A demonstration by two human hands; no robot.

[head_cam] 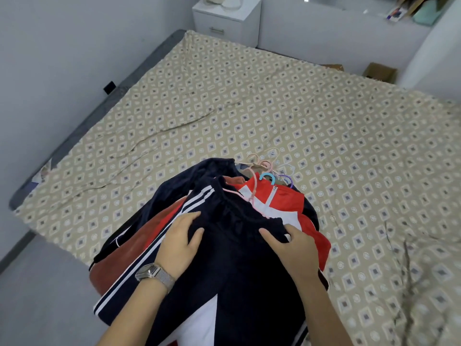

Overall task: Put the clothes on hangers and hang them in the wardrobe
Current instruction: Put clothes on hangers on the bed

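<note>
Navy pants (232,270) atop clothes pile, waistband toward hangers (268,171), legs toward viewer. Left hand (183,242), right hand (291,248) pinching waistband. No readable text.

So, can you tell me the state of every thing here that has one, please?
Navy trousers: on top of the pile, not on a hanger.
Red jacket: under the trousers, zip partly open.
Hangers: bunched on the bed beside the pile.
Left hand: gripping the trousers' waistband.
Right hand: gripping the waistband.
Nightstand drawer: closed.
</note>
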